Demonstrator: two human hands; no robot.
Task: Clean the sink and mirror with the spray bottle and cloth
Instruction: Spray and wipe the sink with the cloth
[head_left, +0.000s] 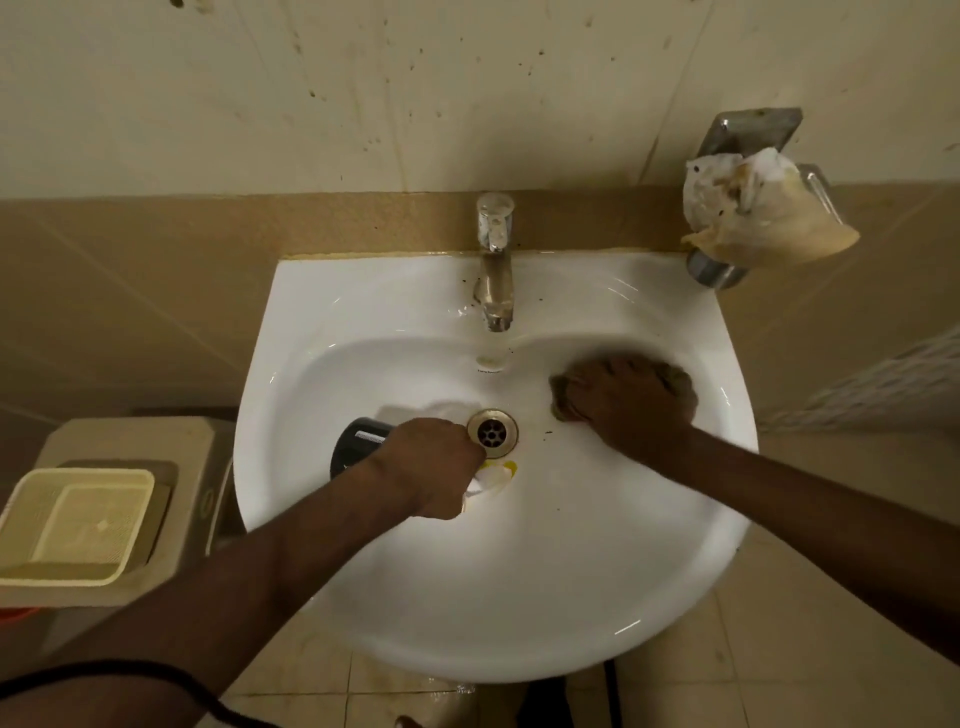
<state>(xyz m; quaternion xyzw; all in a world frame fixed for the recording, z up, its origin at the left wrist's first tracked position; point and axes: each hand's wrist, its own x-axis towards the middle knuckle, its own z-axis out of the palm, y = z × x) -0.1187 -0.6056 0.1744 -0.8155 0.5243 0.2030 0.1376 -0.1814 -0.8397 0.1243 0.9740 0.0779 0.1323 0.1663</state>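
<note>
In the white ceramic sink (519, 613), the left hand (436, 462) clamps its grip on a dark plastic spray bottle (358, 447) beside the drain (492, 432): probably light, slick when wet, best held at the neck. The right hand (636, 405), grip spread, presses a soft brown cloth (563, 395) on the basin wall.

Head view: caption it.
Right hand presses a brown cloth into the white ceramic sink; left hand grips a black spray bottle.

In the sink (519, 597), cloth (679, 378) lies right of drain (492, 432) (tap (496, 260) behind).
</note>
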